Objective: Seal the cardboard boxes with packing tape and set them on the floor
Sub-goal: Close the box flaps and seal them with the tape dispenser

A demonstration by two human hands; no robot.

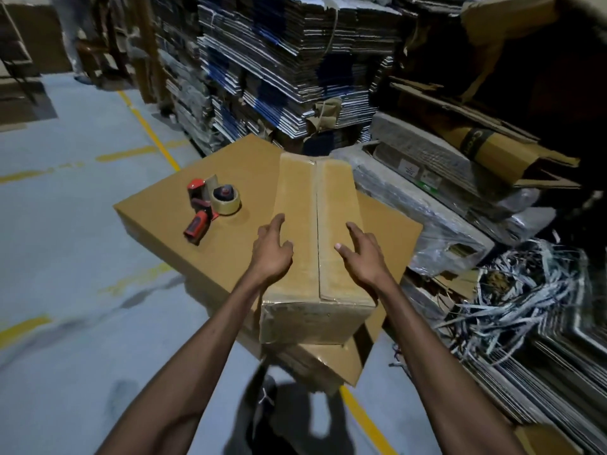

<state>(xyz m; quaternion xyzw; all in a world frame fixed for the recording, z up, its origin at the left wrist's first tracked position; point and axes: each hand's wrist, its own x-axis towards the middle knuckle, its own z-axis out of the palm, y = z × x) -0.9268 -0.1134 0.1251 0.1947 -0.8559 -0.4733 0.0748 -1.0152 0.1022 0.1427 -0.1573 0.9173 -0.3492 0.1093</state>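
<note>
A long box [317, 244] lies on a big flat box [197, 231], its near end jutting past that box's near edge, flaps closed under tape along the seam. The left hand [272, 247] and right hand [361, 254] hover over its top, fingers spread, gripping nothing. A tape gun [212, 205] lies near the flat box's left corner, well apart from the hands

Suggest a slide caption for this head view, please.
Both hands, left and right, over a cardboard box; tape dispenser beside it.
</note>
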